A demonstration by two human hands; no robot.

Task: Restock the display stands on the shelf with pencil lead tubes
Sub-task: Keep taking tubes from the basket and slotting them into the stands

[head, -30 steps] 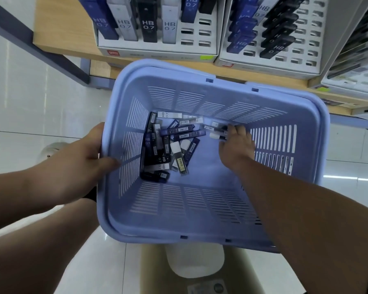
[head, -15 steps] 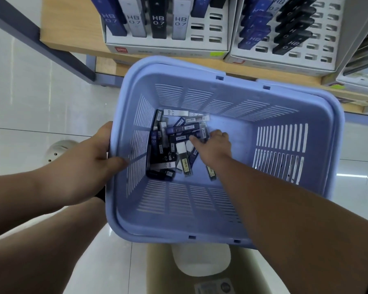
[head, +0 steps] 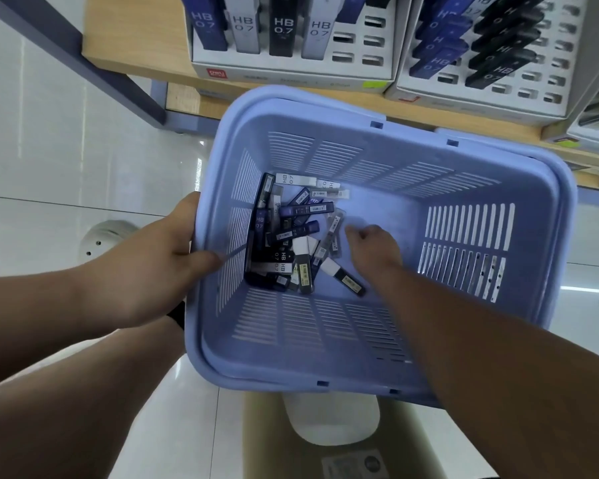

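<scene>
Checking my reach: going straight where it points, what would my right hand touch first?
Probably the clear grey pencil lead tube just ahead of the right hand in the lilac plastic basket; depth unclear.

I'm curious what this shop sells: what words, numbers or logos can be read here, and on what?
"HB 0.7": on four upright tubes in the left display stand.
"HB": on dark tubes in the right display stand.
"HB 0.7": on a white tube and a black tube in the basket.
Too small or blurred: the red logo on the left display stand, the barcode stickers on basket tubes.
</scene>
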